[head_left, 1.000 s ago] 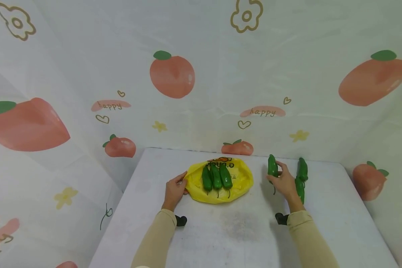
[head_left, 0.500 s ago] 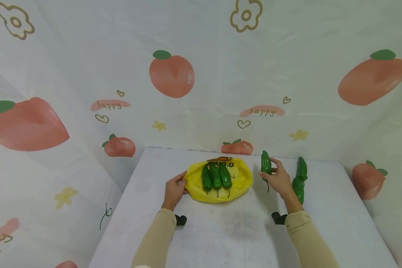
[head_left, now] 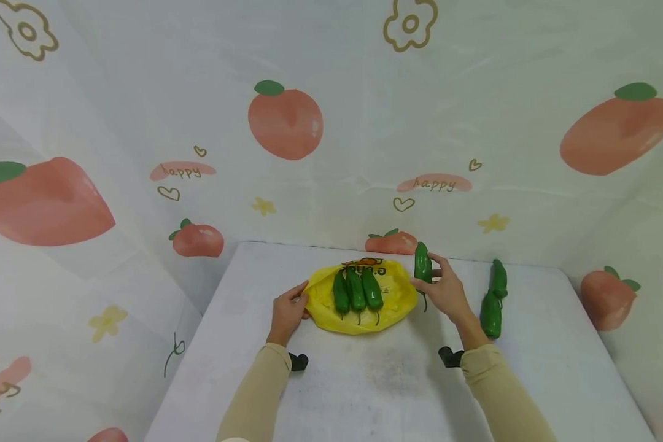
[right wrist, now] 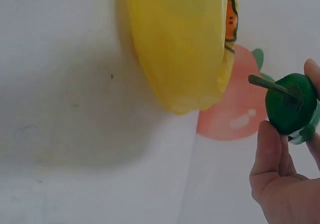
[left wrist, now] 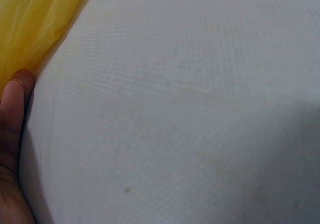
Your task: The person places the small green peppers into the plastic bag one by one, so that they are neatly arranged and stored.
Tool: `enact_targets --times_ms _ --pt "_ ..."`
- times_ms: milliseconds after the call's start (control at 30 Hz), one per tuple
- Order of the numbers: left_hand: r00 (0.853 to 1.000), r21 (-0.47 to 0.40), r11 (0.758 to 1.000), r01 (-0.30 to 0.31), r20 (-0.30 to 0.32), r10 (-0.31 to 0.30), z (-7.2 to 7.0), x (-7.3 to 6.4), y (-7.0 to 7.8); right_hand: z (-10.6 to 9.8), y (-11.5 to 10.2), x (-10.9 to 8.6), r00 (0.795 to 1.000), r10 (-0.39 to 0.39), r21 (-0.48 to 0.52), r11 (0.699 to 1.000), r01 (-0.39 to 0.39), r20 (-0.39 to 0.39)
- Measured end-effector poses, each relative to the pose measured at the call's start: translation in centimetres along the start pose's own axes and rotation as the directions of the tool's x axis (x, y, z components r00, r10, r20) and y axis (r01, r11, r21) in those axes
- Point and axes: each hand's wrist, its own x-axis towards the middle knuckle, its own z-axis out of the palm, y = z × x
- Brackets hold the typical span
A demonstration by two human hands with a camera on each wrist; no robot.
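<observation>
My right hand [head_left: 449, 294] grips a green chili pepper [head_left: 422, 263] between thumb and fingers, with its stem hanging down, at the right edge of a yellow plastic bag [head_left: 400, 301]. In the right wrist view, the pepper's stem end [right wrist: 291, 104] faces the camera, beside the bag's wall [right wrist: 175, 59]. On the bag lie three more green peppers [head_left: 356, 291], side by side with stems toward me. My left hand [head_left: 285, 314] pinches the bag's left rim; the left wrist view catches only part of that hand [left wrist: 12, 129] at the yellow plastic [left wrist: 40, 29].
Two green peppers, one farther back [head_left: 498, 279] and one nearer [head_left: 491, 316], lie end to end on the right of the white table [head_left: 376, 399]. A fruit-printed curtain [head_left: 348, 153] rises behind the table and along both sides.
My right hand has carried its pepper left, from beside the two loose peppers to the bag's right edge. The left hand stays at the bag's rim.
</observation>
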Motion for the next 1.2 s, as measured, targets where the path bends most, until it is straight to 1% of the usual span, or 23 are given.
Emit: enact_targets --times_ms 100,200,367,500,733,900,1033,1200 --pt "1.0 -0.002 1.0 0.001 0.0 -0.001 0.0 0.1 -0.2 0.4 -0.6 0.1 1.0 -0.011 0.008 1.0 0.011 0.002" --pt "1.0 -0.003 1.0 0.004 0.003 -0.004 0.0 0.1 -0.2 1.0 -1.1 0.3 1.0 -0.005 0.016 1.0 0.005 0.001" --pt "1.0 0.003 1.0 0.005 0.013 -0.005 -0.2 0.1 0.1 1.8 -1.7 0.7 1.0 -0.009 0.035 0.999 0.008 0.015" --pt "1.0 0.004 1.0 0.0 0.006 0.0 -0.3 0.0 0.2 2.6 -2.0 1.1 0.999 -0.029 0.043 0.999 0.027 0.029" --pt "1.0 -0.003 1.0 0.006 0.015 -0.006 -0.2 0.0 0.3 3.9 -1.8 1.4 0.999 -0.046 0.043 0.998 0.046 0.017" --pt "1.0 -0.007 1.0 0.01 0.016 -0.01 -0.3 0.2 0.2 4.7 -1.9 1.4 0.999 -0.029 0.059 0.998 0.028 0.018" --pt "1.0 -0.006 1.0 0.013 0.019 -0.013 -0.3 0.1 0.2 5.2 -2.0 1.4 1.0 -0.015 0.065 0.998 0.014 0.02" --pt "1.0 -0.006 1.0 0.014 0.025 -0.014 -0.3 -0.1 0.4 5.9 -1.6 1.4 0.999 -0.024 0.031 0.999 0.023 0.025"
